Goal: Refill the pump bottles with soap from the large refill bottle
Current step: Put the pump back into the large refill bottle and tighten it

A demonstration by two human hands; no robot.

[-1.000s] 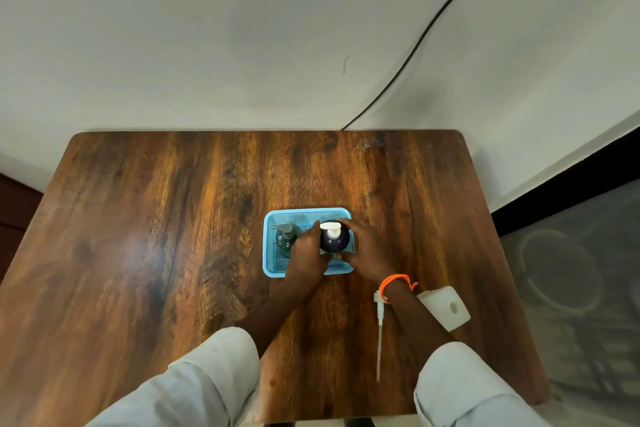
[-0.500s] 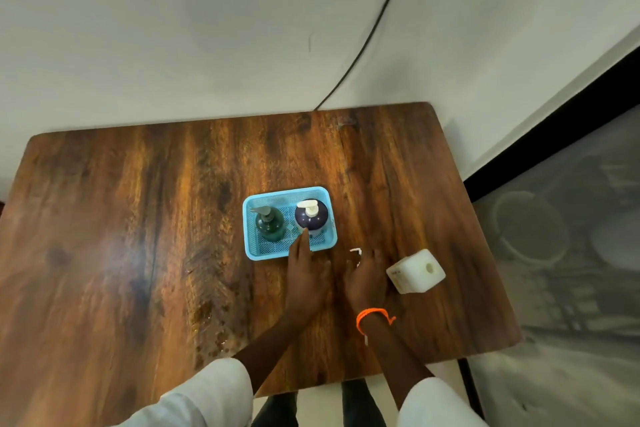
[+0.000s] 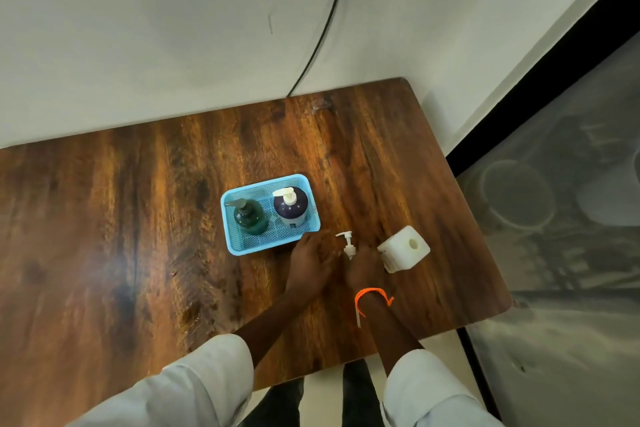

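Observation:
A blue mesh basket (image 3: 235, 246) on the wooden table (image 3: 121, 253) holds two upright pump bottles: a dark green one (image 3: 250, 218) on the left and a dark purple one (image 3: 290, 207) with a white pump on the right. The white square refill bottle (image 3: 403, 248) stands to the right of the basket, its top hole uncapped. A loose white pump (image 3: 347, 243) with a long tube lies between basket and refill bottle. My right hand (image 3: 363, 267) lies over its tube, fingers curled at the collar. My left hand (image 3: 310, 262) rests flat by the basket's near right corner, holding nothing.
The table's right edge (image 3: 485, 253) runs close behind the refill bottle, with the floor beyond it. A black cable (image 3: 322, 28) runs down the wall to the table's back edge. An orange band (image 3: 372, 295) is on my right wrist.
Both hands let go of the purple bottle in the basket and drew back toward me. The right hand came down over the loose pump. The camera view swung right.

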